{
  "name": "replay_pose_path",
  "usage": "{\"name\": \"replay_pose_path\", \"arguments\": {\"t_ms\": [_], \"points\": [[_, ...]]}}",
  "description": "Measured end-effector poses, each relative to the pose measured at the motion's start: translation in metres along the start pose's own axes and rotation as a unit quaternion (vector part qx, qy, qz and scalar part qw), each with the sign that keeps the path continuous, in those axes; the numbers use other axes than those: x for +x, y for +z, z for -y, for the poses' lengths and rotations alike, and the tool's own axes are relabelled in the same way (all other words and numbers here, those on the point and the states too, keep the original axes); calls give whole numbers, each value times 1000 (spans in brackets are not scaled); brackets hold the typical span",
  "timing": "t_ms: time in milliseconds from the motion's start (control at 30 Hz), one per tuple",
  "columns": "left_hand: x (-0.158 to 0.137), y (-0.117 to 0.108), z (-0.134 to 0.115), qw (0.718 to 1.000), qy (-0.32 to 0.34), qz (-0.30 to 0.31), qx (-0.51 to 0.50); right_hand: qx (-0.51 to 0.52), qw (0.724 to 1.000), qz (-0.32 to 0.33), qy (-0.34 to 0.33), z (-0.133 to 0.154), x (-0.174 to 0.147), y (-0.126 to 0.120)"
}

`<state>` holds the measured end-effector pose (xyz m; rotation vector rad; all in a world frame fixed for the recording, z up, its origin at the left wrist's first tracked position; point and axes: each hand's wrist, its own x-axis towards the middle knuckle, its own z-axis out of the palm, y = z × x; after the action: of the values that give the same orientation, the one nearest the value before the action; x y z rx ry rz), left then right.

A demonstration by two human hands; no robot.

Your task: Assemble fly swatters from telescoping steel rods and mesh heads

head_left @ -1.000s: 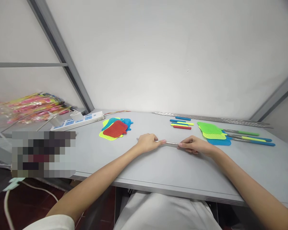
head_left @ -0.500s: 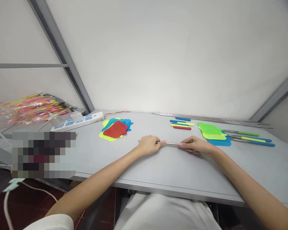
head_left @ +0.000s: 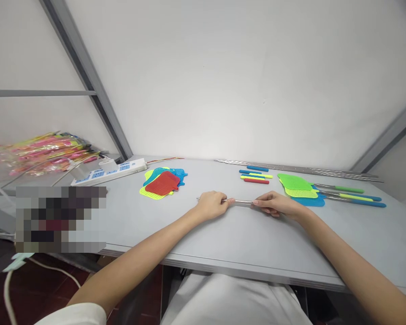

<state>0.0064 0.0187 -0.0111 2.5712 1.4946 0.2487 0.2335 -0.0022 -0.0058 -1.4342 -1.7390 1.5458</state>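
A thin metal rod (head_left: 242, 201) lies crosswise between my hands, just above or on the grey tabletop. My left hand (head_left: 213, 205) is wrapped round it, with a short end poking out at the left. The thumb and fingers of my right hand (head_left: 272, 204) pinch its right end. Left of my hands is a pile of loose fly swatter heads, with a red head (head_left: 163, 183) on top of blue and yellow ones. Beyond my right hand lie several fly swatters with rods and handles, a green swatter (head_left: 295, 182) uppermost.
Loose coloured handle grips (head_left: 256, 176) lie behind my hands. Long metal rods (head_left: 301, 169) run along the wall. A white power strip (head_left: 110, 172) sits at the left, near plastic-wrapped colourful goods (head_left: 50, 151). The table's front edge (head_left: 223, 268) is close to my body.
My hands keep their grip on the rod. The rod's left end sticks out slightly less from my left hand. Everything else lies as before.
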Motion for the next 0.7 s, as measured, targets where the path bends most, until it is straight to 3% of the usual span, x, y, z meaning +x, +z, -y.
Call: {"name": "replay_pose_path", "arguments": {"t_ms": [700], "points": [[4,-3,11,998,54,14,-38,9,1000,22,-10,3,-4,-5]]}}
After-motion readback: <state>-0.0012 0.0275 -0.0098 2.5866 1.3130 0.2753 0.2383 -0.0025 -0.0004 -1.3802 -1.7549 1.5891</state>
